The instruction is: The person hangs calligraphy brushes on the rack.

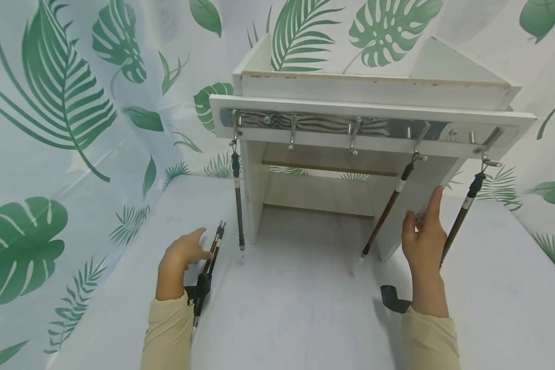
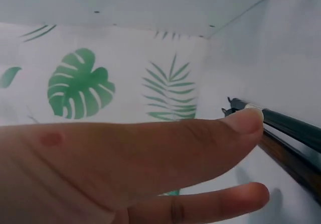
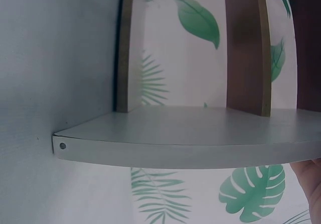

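Three slim rods (image 1: 238, 205) hang by loops from hooks on the white shelf (image 1: 374, 90) in the head view; two more rods (image 1: 216, 252) lie on the table (image 1: 296, 298) by my loosely extended left hand (image 1: 187, 249), while my right hand (image 1: 424, 241), forefinger straight, unclenched, is by the shelf's side panel (image 1: 421, 185). In the left wrist view, my thumb overlaps the pair near their looped ends; I cannot tell whether it touches. In the right wrist view, my hand shows only partly, below the panel.
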`<state>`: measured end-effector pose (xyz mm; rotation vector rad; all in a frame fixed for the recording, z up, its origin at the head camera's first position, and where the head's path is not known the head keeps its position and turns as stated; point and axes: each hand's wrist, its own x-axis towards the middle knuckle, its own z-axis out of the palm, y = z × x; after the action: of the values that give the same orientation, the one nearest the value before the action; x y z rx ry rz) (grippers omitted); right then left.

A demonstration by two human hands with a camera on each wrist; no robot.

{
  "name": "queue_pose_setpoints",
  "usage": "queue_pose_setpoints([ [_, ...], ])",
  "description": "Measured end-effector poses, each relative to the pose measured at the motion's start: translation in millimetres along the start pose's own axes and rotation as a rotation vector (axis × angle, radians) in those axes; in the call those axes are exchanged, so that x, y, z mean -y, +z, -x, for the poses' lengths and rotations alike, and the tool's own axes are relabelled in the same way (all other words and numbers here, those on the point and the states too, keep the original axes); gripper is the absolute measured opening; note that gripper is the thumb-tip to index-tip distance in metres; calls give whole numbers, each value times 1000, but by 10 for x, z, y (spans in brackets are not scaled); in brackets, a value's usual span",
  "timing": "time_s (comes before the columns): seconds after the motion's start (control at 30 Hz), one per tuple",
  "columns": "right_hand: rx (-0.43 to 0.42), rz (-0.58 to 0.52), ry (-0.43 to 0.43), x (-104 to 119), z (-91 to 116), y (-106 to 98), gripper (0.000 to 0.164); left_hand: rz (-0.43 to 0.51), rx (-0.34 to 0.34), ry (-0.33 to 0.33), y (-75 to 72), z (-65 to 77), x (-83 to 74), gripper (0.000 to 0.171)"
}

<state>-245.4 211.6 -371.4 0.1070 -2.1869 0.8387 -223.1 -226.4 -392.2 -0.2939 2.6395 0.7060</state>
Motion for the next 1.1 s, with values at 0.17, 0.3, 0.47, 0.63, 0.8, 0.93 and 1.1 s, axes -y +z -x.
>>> queue_pose_setpoints([
  [0.17,6,10,11,0,5,4,65,-78,-6,-39,44,-29,-3,77],
  [0.3,6,14,4,-5,10,6,66,-127,-28,-41,62,-26,-10,77],
  [0.47,6,7,0,-3,7,2,66,-153,-65,-41,92,-47,-27,77],
  [0.63,6,1,1,4,-3,-3,67,-171,-82,-24,137,-70,-74,76],
  [0.8,8,-13,0,13,-12,-4,66,-162,-69,-20,173,-80,-108,73],
  [0.93,5,-14,-3,12,-11,-1,67,-132,-44,-39,181,-75,-112,71],
  [1.1,1,-8,-3,15,0,-2,67,-81,-25,-26,188,-71,-105,67],
])
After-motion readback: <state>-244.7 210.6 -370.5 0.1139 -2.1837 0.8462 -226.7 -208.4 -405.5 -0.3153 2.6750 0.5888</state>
